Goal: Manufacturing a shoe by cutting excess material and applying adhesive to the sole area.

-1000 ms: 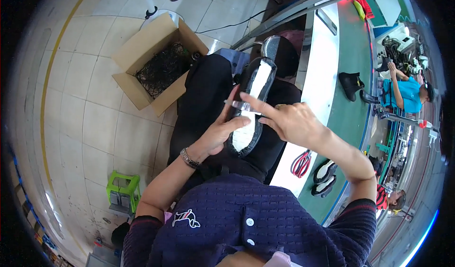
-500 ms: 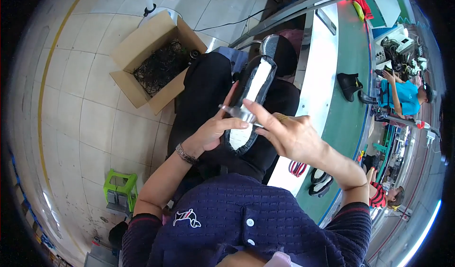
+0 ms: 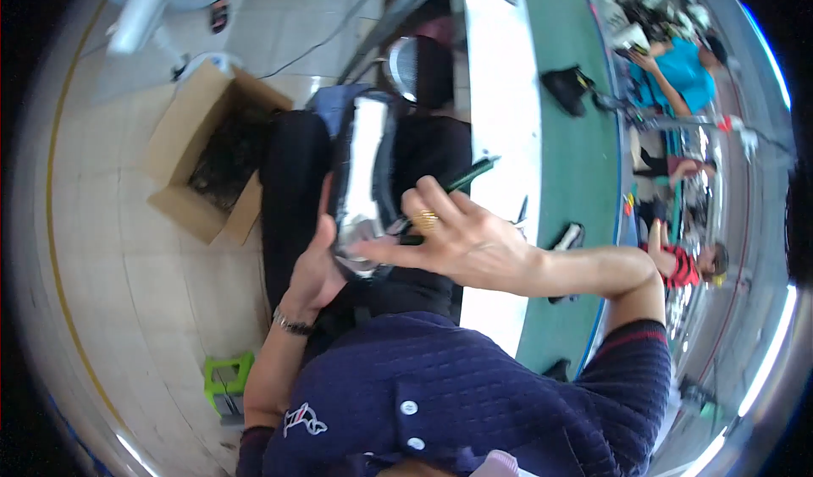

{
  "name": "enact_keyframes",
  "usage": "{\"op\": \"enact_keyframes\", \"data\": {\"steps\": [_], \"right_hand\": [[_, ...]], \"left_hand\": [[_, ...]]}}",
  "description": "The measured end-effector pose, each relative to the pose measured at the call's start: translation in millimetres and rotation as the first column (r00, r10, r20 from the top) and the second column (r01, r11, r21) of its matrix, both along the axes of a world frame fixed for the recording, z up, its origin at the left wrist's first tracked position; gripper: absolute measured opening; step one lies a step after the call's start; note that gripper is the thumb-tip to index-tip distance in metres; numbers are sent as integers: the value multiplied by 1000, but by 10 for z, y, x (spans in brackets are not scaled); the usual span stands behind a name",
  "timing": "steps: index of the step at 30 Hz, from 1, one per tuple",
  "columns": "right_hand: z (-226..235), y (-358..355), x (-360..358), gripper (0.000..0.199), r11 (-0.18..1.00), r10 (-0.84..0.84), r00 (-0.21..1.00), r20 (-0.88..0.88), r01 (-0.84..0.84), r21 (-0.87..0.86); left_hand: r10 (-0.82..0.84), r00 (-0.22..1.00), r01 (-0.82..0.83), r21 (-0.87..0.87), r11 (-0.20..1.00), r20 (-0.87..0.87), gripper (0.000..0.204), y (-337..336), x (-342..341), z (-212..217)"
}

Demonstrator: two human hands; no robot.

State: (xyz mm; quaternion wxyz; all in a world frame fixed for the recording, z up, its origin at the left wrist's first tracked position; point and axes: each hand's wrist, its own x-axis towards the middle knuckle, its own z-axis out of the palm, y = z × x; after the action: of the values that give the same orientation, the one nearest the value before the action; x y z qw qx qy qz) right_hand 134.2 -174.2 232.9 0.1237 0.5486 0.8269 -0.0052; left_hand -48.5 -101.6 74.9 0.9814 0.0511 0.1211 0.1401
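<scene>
A black shoe (image 3: 362, 159) with a long white bottom panel is held upside down above my lap. My left hand (image 3: 318, 261) grips its near end from the left side, thumb along the edge. My right hand (image 3: 474, 238), wearing a gold ring, is closed around a slim tool with a dark green handle (image 3: 471, 174); its exact kind is blurred. The right fingers reach over the shoe's near end, where a shiny silvery patch shows smeared by motion. Whether that shine belongs to the tool cannot be made out.
An open cardboard box (image 3: 182, 155) with dark tangled stuff stands at left, below a fan (image 3: 140, 20). A green stool (image 3: 227, 375) is nearer. On my right runs a white ledge (image 3: 504, 96) beside a green conveyor (image 3: 550, 155) with a black shoe (image 3: 567, 89). Co-workers sit beyond.
The view has shifted, so most things appear further left. A dark green handle now shows in my right hand. The metal piece held between both hands is no longer clearly visible.
</scene>
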Motion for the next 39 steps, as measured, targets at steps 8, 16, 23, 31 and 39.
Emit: {"op": "enact_keyframes", "data": {"steps": [8, 16, 23, 31, 39], "right_hand": [[150, 175, -52, 83, 899, -175, 978, -116, 111, -423], [-28, 154, -116, 80, 997, -66, 941, -331, 52, -51], [98, -33, -328, 75, 991, 86, 937, -340, -114, -65], [13, -125, -248, 74, 984, 34, 943, -331, -89, -152], [29, 75, -23, 77, 957, -108, 960, -259, 29, -289]], "left_hand": [[260, 936, -148, 405, 902, -237, 63, -16, 61, 327], [187, 956, -42, 527, 849, -226, 83, -94, 93, 214], [-150, 929, 298, 443, 845, -338, 91, -22, -63, 82], [-171, 908, 349, 466, 813, -382, 39, 44, -28, 297], [-68, 955, 249, 655, 714, -289, 36, 35, -66, 222]]}}
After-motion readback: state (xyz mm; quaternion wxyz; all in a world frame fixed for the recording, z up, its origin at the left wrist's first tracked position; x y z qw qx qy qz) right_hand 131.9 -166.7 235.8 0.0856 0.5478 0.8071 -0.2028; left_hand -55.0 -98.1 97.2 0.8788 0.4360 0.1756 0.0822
